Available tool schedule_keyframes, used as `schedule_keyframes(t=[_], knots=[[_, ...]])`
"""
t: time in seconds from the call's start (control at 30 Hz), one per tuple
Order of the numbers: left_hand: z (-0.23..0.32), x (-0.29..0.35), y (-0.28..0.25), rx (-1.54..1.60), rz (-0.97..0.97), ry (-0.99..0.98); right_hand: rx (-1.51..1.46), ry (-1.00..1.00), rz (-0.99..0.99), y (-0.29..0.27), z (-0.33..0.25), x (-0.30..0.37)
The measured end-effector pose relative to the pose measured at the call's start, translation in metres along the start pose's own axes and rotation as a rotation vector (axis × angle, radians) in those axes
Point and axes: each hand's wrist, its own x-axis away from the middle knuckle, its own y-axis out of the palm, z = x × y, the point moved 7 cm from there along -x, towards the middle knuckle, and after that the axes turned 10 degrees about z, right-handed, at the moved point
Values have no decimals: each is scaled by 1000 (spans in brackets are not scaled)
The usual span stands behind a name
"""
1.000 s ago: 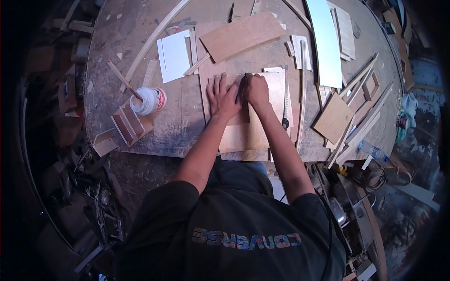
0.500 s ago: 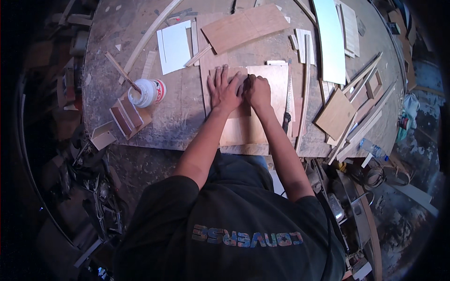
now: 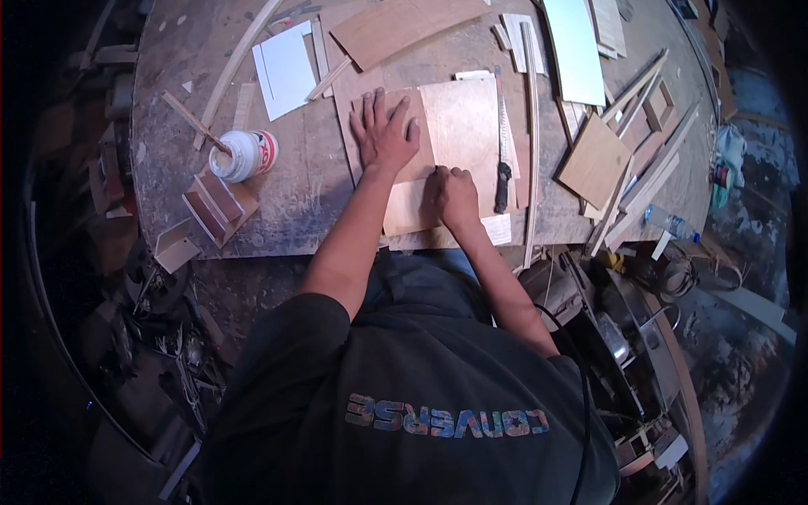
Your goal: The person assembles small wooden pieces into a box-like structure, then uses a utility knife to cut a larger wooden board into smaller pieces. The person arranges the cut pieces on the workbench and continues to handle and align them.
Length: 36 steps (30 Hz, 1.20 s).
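Observation:
My left hand [image 3: 389,141] lies flat with fingers spread on a brown thin wood panel [image 3: 427,145], pressing it on a lighter sheet of plywood [image 3: 468,114]. Close to the panel's right edge, my right hand [image 3: 459,200] is closed in a fist over the lower part of the sheet. A small dark tip shows at its knuckles; the rest of whatever it grips is hidden. Right of the sheet lies a narrow toothed saw [image 3: 502,181] with a black handle.
On the worktable [image 3: 295,210], a white glue tub [image 3: 244,156] with a stick stands at left, beside a small wooden piece [image 3: 220,206]. A brown board [image 3: 404,29] and a white panel [image 3: 284,71] lie beyond. Boards, strips and a plastic bottle [image 3: 671,224] crowd the right.
My right hand has slid toward me along the panel's right edge, away from my left hand. My left hand stays flat on the panel. The whole view has shifted slightly.

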Motion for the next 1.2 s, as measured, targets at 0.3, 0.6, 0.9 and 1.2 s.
schedule_keyframes(t=[0.3,0.6,0.9,1.2], knots=[[-1,3,1,-3,21,11,26,60,-17,4,0,75],[-2,4,2,62,98,17,-57,140,-6,4,29,158],[-2,6,-6,81,116,29,-164,672,633,-91,169,110],[-2,5,0,76,105,27,-297,450,456,-65,135,56]])
